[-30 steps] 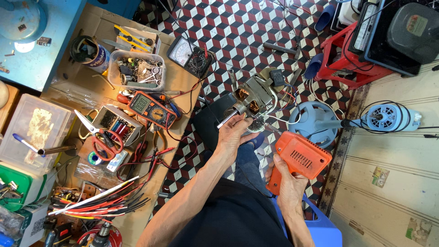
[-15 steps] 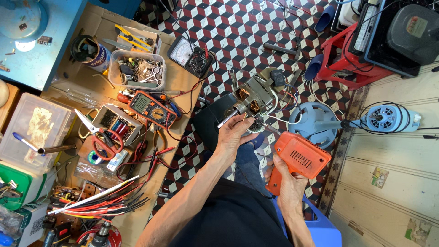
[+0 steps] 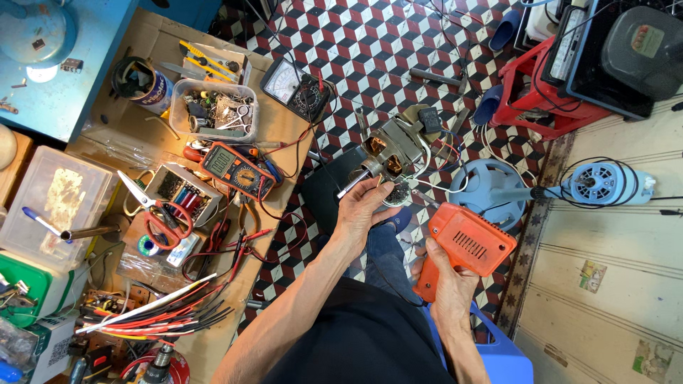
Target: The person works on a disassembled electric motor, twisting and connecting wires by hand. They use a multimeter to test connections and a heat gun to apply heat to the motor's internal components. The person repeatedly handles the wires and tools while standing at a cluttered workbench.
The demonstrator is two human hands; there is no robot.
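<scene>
the left hand (image 3: 359, 211) has its grip closed on a small motor (image 3: 390, 158) held over the checkered floor (image 3: 341, 43); the right hand (image 3: 447, 281) grips the handle of an orange drill (image 3: 466, 242). an orange multimeter (image 3: 231, 168), scissors (image 3: 153, 206) and a parts tray (image 3: 213, 110) crowd the tabletop (image 3: 135, 131) to the left. loose wires hide the motor's far side.

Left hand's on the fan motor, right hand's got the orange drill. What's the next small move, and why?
Probably bring the orange drill up toward the motor. The right hand holds it low by the knee, apart from the motor, while the left hand grips the motor's shaft end, with the copper windings facing up. The tool's tip is hidden, so align it slowly.
</scene>
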